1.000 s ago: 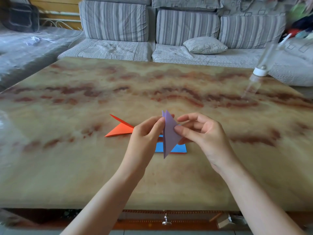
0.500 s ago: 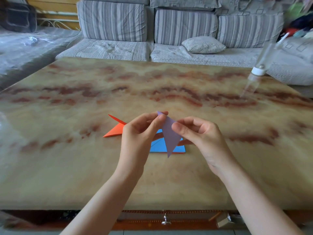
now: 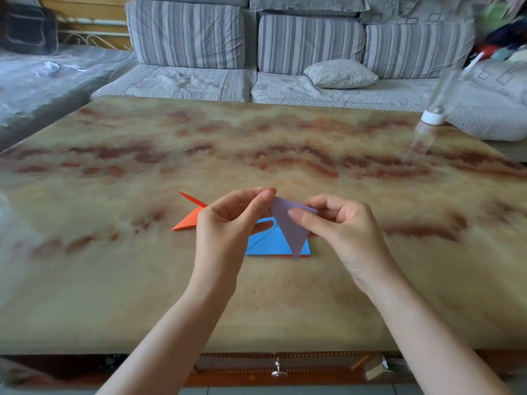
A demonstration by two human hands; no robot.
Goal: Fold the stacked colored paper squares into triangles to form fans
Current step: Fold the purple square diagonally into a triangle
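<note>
The left hand (image 3: 225, 226) and right hand (image 3: 339, 226) both pinch the purple triangle (image 3: 293, 238) above the counter (image 3: 114, 280), over the paper stack (image 3: 273, 245) with the orange triangle (image 3: 186, 222) at its nine o'clock, where uneven finger pressure could skew the crease or let the thin sheet slip.

Just above the blue paper square (image 3: 271, 244), pinching a purple paper triangle (image 3: 289, 223): left grip (image 3: 225, 226) at the top corner, right grip (image 3: 339, 223) on the right edge, tip hanging down over the square's near edge. Left of the blue square, flat on the worktop (image 3: 114, 280), an orange folded piece (image 3: 186, 221). Far right and behind the square, a blurred clear bottle (image 3: 432, 116) with a white cap. Beyond the square, a striped sofa (image 3: 185, 38).
</note>
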